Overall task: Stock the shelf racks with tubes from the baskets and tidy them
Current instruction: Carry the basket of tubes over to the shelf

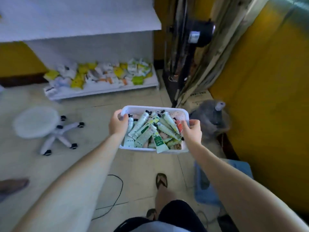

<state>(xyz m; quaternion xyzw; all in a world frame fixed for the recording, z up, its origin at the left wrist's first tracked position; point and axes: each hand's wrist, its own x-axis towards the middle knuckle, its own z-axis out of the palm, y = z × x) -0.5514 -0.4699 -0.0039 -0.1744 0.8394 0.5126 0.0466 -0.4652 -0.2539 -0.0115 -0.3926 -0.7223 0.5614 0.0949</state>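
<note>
I carry a white plastic basket [150, 109] in front of me above the floor. It is full of several green, white and pink tubes [147, 129] lying jumbled. My left hand [118, 123] grips the basket's left rim, thumb inside. My right hand [192, 131] grips the right rim. The white shelf rack [103, 90] stands ahead on the left; its bottom shelf holds a heap of white, yellow and green packets [100, 74].
A white rolling stool [38, 122] stands on the tiled floor at left. A grey water jug [211, 118] and a blue stool [217, 181] sit at right by the yellow wall. A black cable [117, 190] lies near my feet. A dark fan stand [182, 47] rises behind.
</note>
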